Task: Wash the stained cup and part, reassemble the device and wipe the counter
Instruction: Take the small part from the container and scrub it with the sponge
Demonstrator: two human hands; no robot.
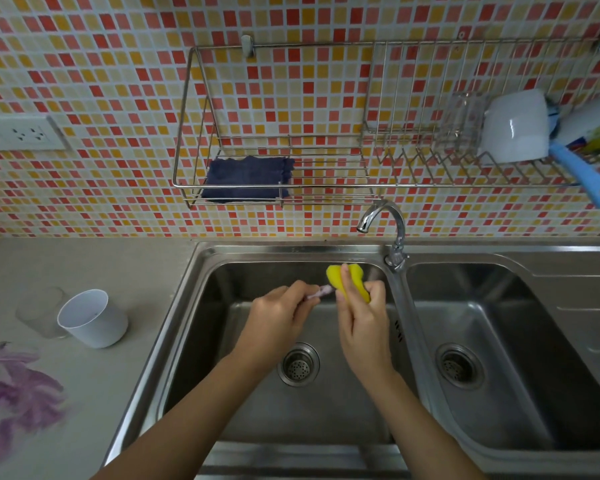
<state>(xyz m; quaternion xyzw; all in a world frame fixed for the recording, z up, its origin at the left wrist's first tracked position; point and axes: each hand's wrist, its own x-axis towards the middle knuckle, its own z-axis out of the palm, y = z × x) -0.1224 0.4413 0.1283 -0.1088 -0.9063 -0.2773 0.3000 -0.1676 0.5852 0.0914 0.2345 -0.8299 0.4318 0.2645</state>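
Well left of the fingers (pixel 303 289), purple smears (pixel 21 393) streak the grey surface (pixel 118 393) near a clear glass (pixel 39 311) and a smooth white cup (pixel 90 318). Over the steel sink (pixel 257 417), the left hand (pixel 278 313) pinches a small pale pink part (pixel 321 292). Just right of it, the right hand (pixel 361 323) curls round a folded yellow sponge (pixel 347 278) at the part's tip.

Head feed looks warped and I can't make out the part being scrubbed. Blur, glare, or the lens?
Head view: the small pale part pinched by the left hand is too blurred for detail beside the yellow sponge; the wide-angle lens bows the wire rack and sink rim; lighting is even, with only mild glints on the faucet.
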